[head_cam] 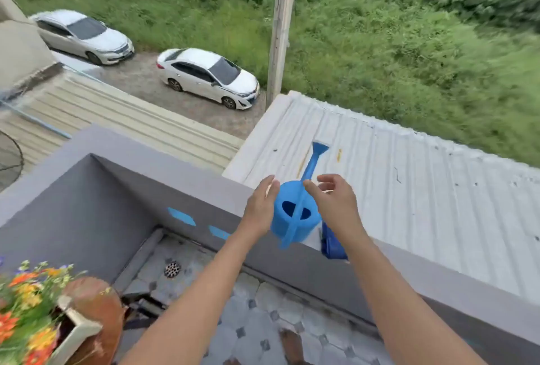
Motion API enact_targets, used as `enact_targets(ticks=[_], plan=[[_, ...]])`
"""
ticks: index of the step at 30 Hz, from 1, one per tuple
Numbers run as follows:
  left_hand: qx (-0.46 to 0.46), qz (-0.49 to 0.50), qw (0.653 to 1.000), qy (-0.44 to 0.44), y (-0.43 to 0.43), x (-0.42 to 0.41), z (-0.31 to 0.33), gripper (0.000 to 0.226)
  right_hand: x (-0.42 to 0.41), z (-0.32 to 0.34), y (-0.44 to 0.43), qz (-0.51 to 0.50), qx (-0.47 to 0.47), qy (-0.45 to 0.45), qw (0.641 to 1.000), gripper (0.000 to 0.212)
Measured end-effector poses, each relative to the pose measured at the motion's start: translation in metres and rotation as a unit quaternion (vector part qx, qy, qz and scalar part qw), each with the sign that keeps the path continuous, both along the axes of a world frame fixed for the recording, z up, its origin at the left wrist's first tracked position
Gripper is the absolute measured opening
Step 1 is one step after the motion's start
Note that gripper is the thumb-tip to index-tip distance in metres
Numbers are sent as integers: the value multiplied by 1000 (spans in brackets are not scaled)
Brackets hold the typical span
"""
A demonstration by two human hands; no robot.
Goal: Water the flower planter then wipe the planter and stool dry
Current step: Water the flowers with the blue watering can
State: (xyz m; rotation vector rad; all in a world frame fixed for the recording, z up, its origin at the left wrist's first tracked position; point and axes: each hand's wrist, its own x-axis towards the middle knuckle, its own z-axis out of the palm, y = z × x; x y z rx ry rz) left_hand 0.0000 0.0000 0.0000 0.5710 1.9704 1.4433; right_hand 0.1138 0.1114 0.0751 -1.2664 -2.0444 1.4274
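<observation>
Head view: a blue plastic watering can (295, 212) on top of the grey balcony wall (181, 177), spout (314, 160) aimed away over the corrugated roof (409, 189) beyond. Left hand (261, 207) flat against the can's left flank, fingers spread and not curled round anything. Right hand (333, 204) just beside the can's right shoulder, fingers loosely bent and parted, thumb near the spout's root; contact there hard to confirm. Neither hand clamped on the can as yet. A folded blue cloth (333, 243) behind the right wrist, against the wall top, likely meant for the wiping.

Flower planter (79, 329) at the lower left corner, pale and boxy, full of orange and yellow blooms (26, 306), resting on a round reddish-brown stool (96, 300); well apart from the can, down on the tiled floor (263, 321).

Handling, as a judgement: thin moulded plastic, stiff but light when empty, much heavier and nose-prone if full; water level not visible through the two top openings. Smooth walls probably slippery when wet, so a two-palm squeeze looks risky this close to the drop. Best hold: the arched handle (292, 227) running over the top and down the near side, with the other palm under the base for support during the carry to the planter.
</observation>
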Motion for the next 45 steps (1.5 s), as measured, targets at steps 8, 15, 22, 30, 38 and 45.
enact_targets(ticks=[8,15,22,30,38,45], plan=[[-71,-23,996,-42,23,9,-31,54,-8,-23,7,58,-185,-76,978,39],[-37,20,998,-47,3,24,-33,53,-16,-27,7,145,-140,-134,970,26],[44,172,982,-60,-45,59,-27,37,-22,1,-19,323,-67,-125,936,22],[118,400,907,-54,-111,86,6,32,-47,41,-94,512,35,-101,852,31],[65,530,845,21,-193,105,39,30,-69,68,-186,638,180,-58,746,38],[26,573,819,-6,-245,122,54,35,-87,76,-261,688,282,-67,665,47]])
